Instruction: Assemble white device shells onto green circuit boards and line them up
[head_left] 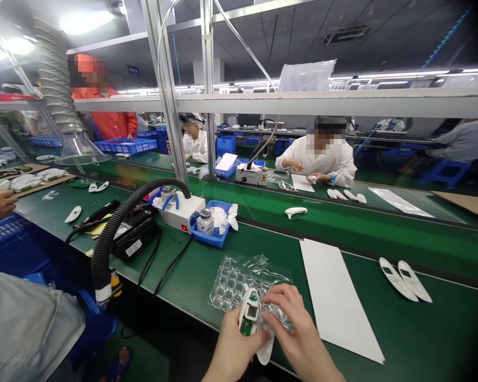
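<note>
My left hand (237, 339) is closed around a white plastic housing (242, 307) with a long oval shape. A green circuit board (247, 326) and a square dark window (252, 311) show inside it. A white shell half (265, 351) hangs below, between my two hands, partly covered by the left thumb. My right hand (292, 323) bends its fingers in at the housing's right side; whatever is at its fingertips is too small to make out. Beneath both hands lies a clear plastic blister tray (231, 281) with square pockets.
A white sheet (334, 292) and two white shells (404, 281) lie to the right. On the left stand a blue bin (209, 241) with a bottle, a white box (179, 212) and a black hose (115, 223). A co-worker (318, 151) sits across the green conveyor belt (258, 201).
</note>
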### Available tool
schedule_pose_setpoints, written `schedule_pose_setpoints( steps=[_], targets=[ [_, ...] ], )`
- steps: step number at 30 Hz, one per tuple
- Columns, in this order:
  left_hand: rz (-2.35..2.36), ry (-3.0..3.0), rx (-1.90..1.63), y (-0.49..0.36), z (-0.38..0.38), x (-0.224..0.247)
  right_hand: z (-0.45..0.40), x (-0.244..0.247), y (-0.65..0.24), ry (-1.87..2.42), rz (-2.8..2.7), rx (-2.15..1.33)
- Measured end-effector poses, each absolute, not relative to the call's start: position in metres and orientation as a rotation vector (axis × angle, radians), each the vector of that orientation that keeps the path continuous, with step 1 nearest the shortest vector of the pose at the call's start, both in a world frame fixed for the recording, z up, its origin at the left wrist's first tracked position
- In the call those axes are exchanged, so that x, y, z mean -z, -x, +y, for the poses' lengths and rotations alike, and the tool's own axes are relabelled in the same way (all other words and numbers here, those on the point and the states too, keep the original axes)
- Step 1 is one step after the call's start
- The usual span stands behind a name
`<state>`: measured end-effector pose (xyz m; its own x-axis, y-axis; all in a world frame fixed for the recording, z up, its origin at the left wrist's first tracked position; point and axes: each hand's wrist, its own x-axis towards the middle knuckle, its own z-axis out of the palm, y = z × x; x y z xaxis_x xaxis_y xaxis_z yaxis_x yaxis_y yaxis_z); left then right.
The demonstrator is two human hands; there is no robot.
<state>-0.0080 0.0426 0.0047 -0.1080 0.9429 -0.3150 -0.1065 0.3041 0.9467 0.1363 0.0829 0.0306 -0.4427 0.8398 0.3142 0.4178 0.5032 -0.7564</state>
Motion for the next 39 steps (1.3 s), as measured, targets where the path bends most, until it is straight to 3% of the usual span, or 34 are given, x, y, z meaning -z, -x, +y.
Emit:
schedule_pose_setpoints(
  steps=[5, 11, 14, 19, 22, 27, 35, 39],
  targets=[
    [1.346, -1.013, -1.101, 0.009, 0.038, -0.004, 0.084, -0.038, -0.125, 0.914, -2.338, -0.599],
    [1.391, -1.142, -1.127, 0.009, 0.033, -0.005, 0.064, -0.023, -0.115, 0.622, -2.278, -0.141],
    [1.481, -1.213, -1.053, 0.008, 0.030, -0.003, 0.054, -0.025, -0.118, 0.579, -2.283, -0.294],
    [1.647, -1.381, -1.024, 0.014, 0.029, 0.003, 0.054, -0.058, -0.131, 0.853, -1.875, -1.017],
    [1.663, -1.395, -0.986, 0.020, 0.030, 0.000, 0.063, -0.075, -0.138, 0.953, -1.669, -1.212],
    [1.639, -1.293, -0.996, 0.028, 0.030, -0.013, 0.098, -0.066, -0.145, 0.987, -1.697, -1.229],
    [1.518, -0.764, -1.119, 0.042, 0.022, 0.008, 0.218, 0.006, -0.130, 1.179, -1.978, -0.900],
    [1.543, -0.663, -1.215, 0.049, 0.014, 0.019, 0.235, 0.023, -0.121, 1.272, -2.091, -0.741]
  ],
)
